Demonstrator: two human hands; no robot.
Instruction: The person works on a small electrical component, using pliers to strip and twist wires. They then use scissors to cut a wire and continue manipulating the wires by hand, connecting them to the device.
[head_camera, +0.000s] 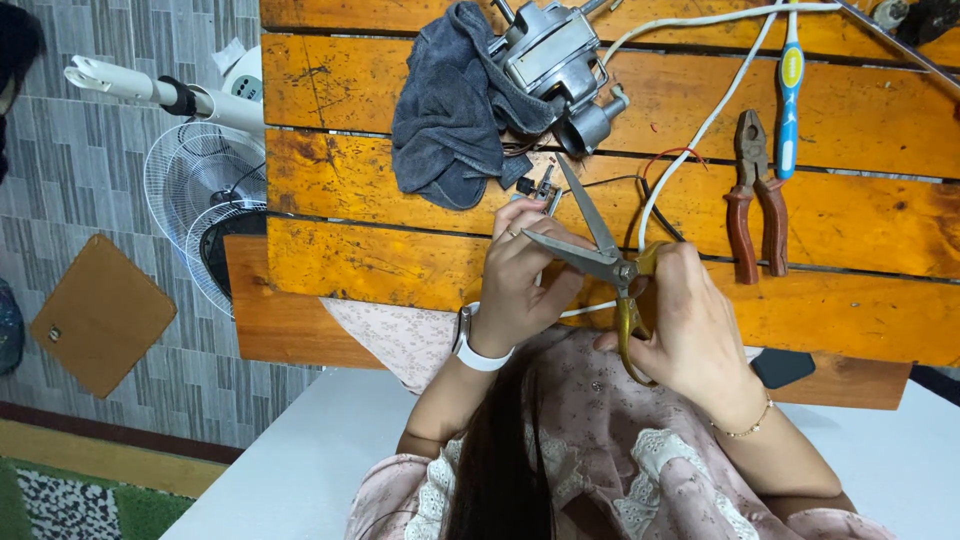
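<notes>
The right hand (690, 325) was closed around the gold handles of a pair of scissors (600, 258), fingers through the loops, with the blades parted and pointing toward ten and eleven o'clock. The left hand (525, 275) sat just at nine o'clock of the blades, its fingers pinched together on something small and thin, most likely the end of the white cable (690, 140) or a wire from it, held right between the open blades; what exactly was gripped was too small to tell. To do this cut or strip well, it seemed wise to keep the left fingertips clear of the edges, hold the wire taut, and close the blades gently so only the sheath was bitten rather than the strands inside. Outward at twelve o'clock from the hands, on the orange wooden plank table (400, 260), lay a grey fan motor (555, 60) partly resting on a dark blue-grey cloth (450, 120). At two o'clock lay red-handled pliers (755, 195), and just beyond them a blue and white toothbrush (790, 90), the white cable running up between them and the motor. Far out at nine to ten o'clock, on the floor beside the table, stood a white fan guard (195, 195) and its stand.
</notes>
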